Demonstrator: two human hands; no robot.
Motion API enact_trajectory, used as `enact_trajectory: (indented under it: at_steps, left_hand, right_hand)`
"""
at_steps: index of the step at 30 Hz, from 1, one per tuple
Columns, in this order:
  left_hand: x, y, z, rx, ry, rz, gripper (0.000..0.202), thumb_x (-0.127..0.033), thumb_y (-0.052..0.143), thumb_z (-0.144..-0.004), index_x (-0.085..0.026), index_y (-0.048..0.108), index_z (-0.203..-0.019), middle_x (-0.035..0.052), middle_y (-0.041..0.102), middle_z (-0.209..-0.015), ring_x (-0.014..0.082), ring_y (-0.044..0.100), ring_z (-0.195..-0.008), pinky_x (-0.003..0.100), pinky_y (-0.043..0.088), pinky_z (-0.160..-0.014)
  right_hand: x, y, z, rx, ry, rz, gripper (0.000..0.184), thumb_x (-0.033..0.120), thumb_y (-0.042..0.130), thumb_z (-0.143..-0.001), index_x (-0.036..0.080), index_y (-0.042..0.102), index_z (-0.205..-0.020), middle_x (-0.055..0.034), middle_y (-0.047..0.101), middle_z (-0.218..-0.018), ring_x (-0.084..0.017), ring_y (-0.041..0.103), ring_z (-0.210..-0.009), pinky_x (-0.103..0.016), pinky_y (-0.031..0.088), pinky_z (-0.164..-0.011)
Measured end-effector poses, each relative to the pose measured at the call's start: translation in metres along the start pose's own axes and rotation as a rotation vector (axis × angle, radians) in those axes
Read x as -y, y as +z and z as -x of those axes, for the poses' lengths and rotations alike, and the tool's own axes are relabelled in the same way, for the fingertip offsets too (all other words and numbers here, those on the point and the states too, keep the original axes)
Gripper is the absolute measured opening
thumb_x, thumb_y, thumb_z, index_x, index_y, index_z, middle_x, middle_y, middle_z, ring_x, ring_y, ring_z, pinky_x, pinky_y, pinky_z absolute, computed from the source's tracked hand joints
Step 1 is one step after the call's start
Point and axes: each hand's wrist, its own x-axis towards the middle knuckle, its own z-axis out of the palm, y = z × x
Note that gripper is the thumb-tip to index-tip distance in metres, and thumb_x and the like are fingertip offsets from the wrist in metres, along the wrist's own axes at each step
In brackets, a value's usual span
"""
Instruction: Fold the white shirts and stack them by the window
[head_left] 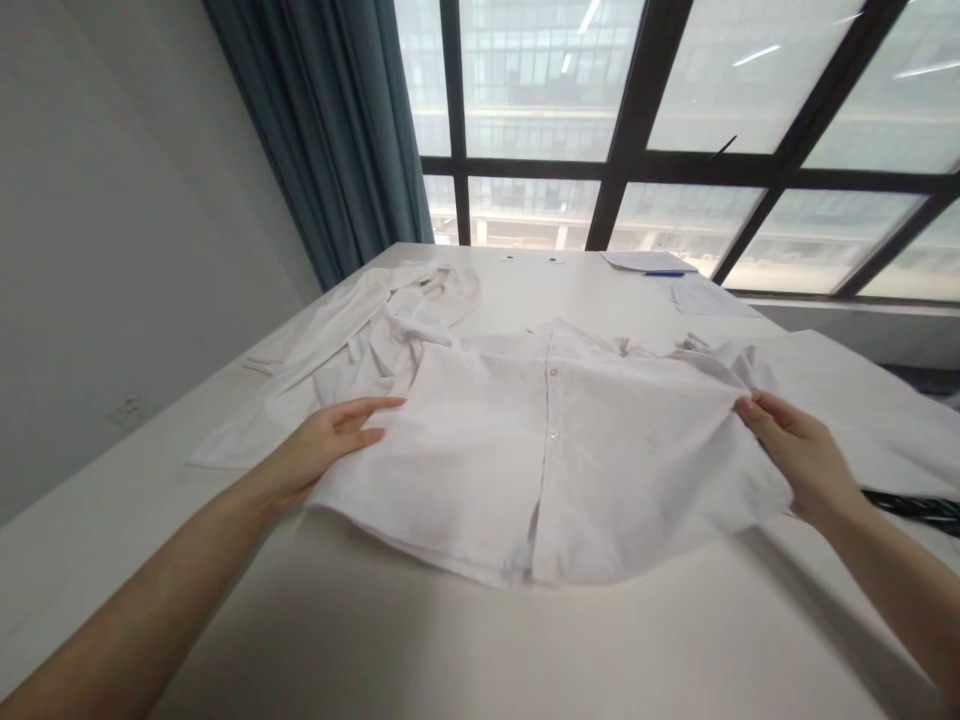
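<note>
A white button-up shirt (472, 450) is spread between my two hands, its button placket running down the middle and its lower hem toward me. At the shirt's left edge is my left hand (322, 445), with thumb and index finger apart over the cloth; the other fingers are partly hidden, and the hand appears to hold the edge. My right hand (802, 455) pinches the right edge between thumb and fingers. The cloth looks fairly taut, and its hem is raised off the white table (480, 650), casting a shadow. The far part of the shirt is bunched.
More white clothing (292, 365) lies crumpled at the left, touching the shirt. White cloth (862, 410) lies at the right beside a black, striped item (919, 510). Papers (649, 262) and a blue pen (664, 273) are at the far end, before the windows. A wall (150, 250) borders the left.
</note>
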Motion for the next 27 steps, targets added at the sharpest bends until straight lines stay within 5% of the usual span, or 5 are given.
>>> enact_trajectory:
  at_steps: [10,13,19,23,27]
  left_hand:
    - [-0.003,-0.021,0.004,0.458,0.022,-0.731,0.046,-0.059,0.052,-0.084,-0.024,0.070,-0.108,-0.0008,0.062,-0.075,0.0171,0.058,-0.067,0.021,0.038,-0.055]
    - [-0.005,-0.012,0.007,0.325,0.026,-0.845,0.046,-0.056,0.041,-0.091,-0.021,0.069,-0.089,0.0007,0.062,-0.072,0.0188,0.059,-0.067,0.024,0.038,-0.056]
    - [0.001,0.033,0.013,-0.167,0.422,-1.149,0.037,-0.036,0.034,-0.098,-0.019,0.067,-0.097,0.0092,0.066,-0.103,0.0237,0.063,-0.094,0.030,0.048,-0.072]
    - [0.020,0.059,0.016,0.245,0.853,-1.082,0.040,-0.038,0.040,-0.101,-0.030,0.052,-0.138,0.0091,0.050,-0.144,0.0253,0.048,-0.131,0.044,0.032,-0.112]
    - [0.023,0.070,0.033,0.498,0.805,-1.072,0.058,-0.051,0.044,-0.098,-0.035,0.030,-0.152,0.0097,0.022,-0.162,0.0311,0.024,-0.147,0.054,0.016,-0.118]
  right_hand:
    - [-0.032,-0.027,-0.012,0.193,-0.152,0.700,0.034,0.049,0.052,-0.080,0.022,0.064,-0.097,-0.0104,0.069,-0.075,-0.027,0.062,-0.051,-0.043,0.049,-0.053]
    - [-0.029,-0.011,0.006,0.039,-0.553,0.824,0.041,0.041,0.041,-0.091,0.019,0.059,-0.121,-0.0200,0.064,-0.119,-0.035,0.068,-0.089,-0.050,0.054,-0.073]
    - [-0.009,0.041,0.062,0.518,-0.879,0.700,0.052,0.044,0.043,-0.098,0.031,0.040,-0.148,-0.0061,0.042,-0.153,-0.029,0.036,-0.141,-0.051,0.037,-0.110]
    - [-0.012,0.050,0.079,0.732,-0.872,0.705,0.055,0.044,0.041,-0.099,0.039,0.029,-0.152,-0.0002,0.028,-0.159,-0.028,0.024,-0.146,-0.055,0.028,-0.114]
    - [-0.013,0.038,0.083,0.798,-0.873,0.694,0.059,0.044,0.045,-0.098,0.040,0.025,-0.153,-0.0016,0.026,-0.160,-0.031,0.024,-0.146,-0.058,0.030,-0.112]
